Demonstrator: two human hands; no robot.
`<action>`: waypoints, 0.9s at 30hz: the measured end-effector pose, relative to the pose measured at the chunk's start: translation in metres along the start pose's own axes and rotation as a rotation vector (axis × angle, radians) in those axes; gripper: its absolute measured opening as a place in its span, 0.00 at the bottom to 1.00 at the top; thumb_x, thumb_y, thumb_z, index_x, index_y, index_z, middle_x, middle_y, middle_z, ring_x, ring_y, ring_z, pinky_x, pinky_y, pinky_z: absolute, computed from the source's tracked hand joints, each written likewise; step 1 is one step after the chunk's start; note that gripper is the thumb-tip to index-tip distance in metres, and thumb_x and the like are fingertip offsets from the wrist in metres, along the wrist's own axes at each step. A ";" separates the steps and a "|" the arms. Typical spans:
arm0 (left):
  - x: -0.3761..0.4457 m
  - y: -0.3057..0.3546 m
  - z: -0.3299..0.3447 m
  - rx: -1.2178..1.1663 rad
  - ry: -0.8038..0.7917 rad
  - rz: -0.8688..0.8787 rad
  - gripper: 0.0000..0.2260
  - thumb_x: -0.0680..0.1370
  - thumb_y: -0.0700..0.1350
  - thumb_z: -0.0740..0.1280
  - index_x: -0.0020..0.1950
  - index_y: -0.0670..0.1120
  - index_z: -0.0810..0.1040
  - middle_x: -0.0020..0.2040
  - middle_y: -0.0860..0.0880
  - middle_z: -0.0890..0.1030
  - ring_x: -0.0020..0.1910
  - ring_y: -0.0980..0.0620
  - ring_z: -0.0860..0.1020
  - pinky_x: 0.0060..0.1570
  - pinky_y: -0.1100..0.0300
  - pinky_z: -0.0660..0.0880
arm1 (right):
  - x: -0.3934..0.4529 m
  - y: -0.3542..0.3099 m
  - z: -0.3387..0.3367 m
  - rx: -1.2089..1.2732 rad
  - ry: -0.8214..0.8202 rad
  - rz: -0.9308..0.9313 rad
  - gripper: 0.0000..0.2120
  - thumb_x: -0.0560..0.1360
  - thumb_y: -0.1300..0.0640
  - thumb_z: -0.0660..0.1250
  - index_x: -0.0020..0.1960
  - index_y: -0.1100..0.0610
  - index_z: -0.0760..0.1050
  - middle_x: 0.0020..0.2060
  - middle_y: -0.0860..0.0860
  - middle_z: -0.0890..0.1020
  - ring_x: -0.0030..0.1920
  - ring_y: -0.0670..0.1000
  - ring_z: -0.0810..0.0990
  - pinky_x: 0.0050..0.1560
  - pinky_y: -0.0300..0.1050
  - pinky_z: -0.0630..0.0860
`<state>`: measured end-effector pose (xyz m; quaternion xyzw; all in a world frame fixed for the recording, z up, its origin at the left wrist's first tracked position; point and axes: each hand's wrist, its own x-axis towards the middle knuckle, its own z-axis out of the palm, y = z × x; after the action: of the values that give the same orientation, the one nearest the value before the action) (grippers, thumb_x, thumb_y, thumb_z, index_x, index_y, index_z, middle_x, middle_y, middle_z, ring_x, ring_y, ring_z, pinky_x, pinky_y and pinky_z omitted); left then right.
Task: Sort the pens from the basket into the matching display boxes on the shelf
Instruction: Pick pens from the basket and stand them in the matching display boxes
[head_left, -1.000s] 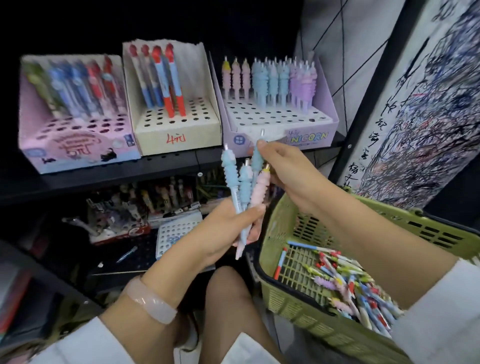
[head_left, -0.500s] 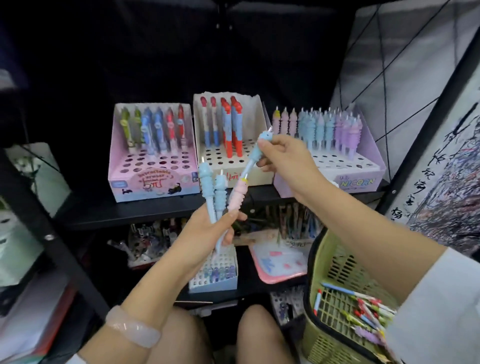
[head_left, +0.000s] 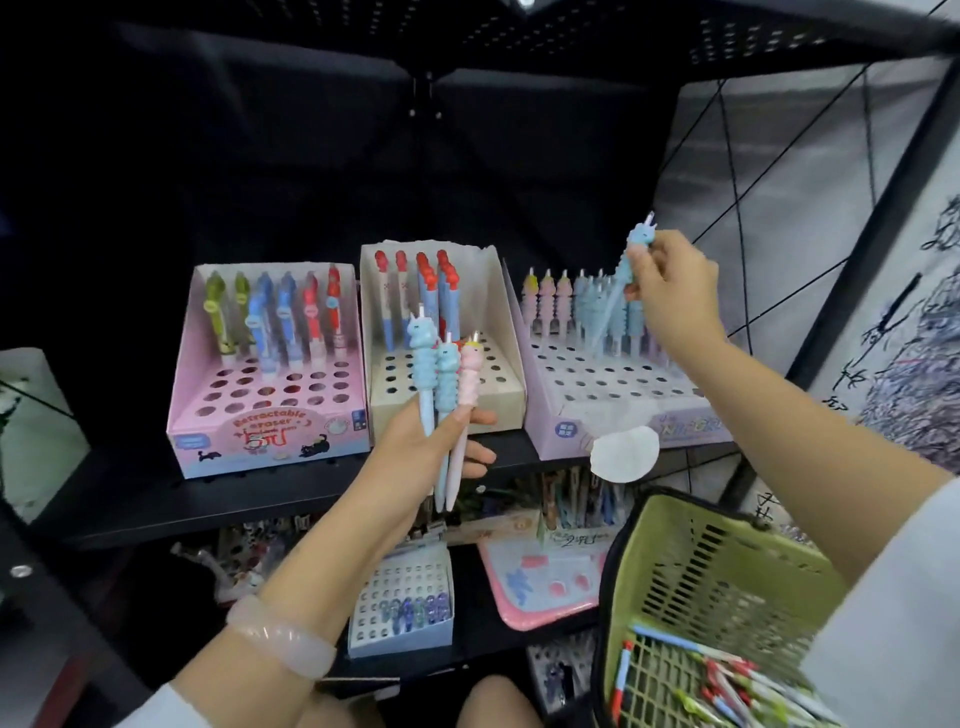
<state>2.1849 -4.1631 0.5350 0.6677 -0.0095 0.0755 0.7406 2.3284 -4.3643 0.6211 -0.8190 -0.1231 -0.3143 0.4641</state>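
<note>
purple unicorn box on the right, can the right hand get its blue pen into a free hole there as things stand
Probably yes. The right hand holds the blue pen above the purple box, tip down near the standing pens, and rows of open holes in front look unobstructed.

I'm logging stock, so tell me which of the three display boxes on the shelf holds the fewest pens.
The cream box in the middle: one short cluster of red-topped pens at its back, while the pink box and the lilac unicorn box each hold a full back row.
</note>
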 end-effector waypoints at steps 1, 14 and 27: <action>0.003 0.000 0.003 0.006 -0.011 0.008 0.12 0.80 0.43 0.60 0.60 0.39 0.73 0.47 0.48 0.82 0.33 0.54 0.81 0.34 0.63 0.79 | 0.004 0.005 -0.004 -0.027 -0.007 -0.017 0.11 0.80 0.56 0.60 0.54 0.63 0.73 0.40 0.55 0.79 0.38 0.50 0.79 0.43 0.40 0.75; 0.020 -0.010 0.020 0.069 -0.031 0.037 0.08 0.79 0.44 0.60 0.57 0.44 0.74 0.45 0.52 0.84 0.33 0.55 0.80 0.34 0.63 0.78 | 0.012 0.048 0.003 -0.253 -0.218 -0.002 0.12 0.79 0.57 0.60 0.55 0.65 0.73 0.44 0.61 0.82 0.44 0.59 0.82 0.48 0.56 0.77; 0.024 -0.013 0.029 0.024 -0.039 0.083 0.06 0.80 0.43 0.60 0.56 0.49 0.73 0.45 0.51 0.84 0.30 0.55 0.76 0.31 0.64 0.74 | -0.031 0.017 0.015 -0.063 -0.276 -0.030 0.04 0.77 0.53 0.63 0.48 0.54 0.74 0.41 0.46 0.77 0.38 0.43 0.74 0.37 0.30 0.67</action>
<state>2.2131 -4.1904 0.5276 0.6769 -0.0506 0.0934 0.7284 2.3188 -4.3579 0.5848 -0.8668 -0.1881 -0.2091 0.4118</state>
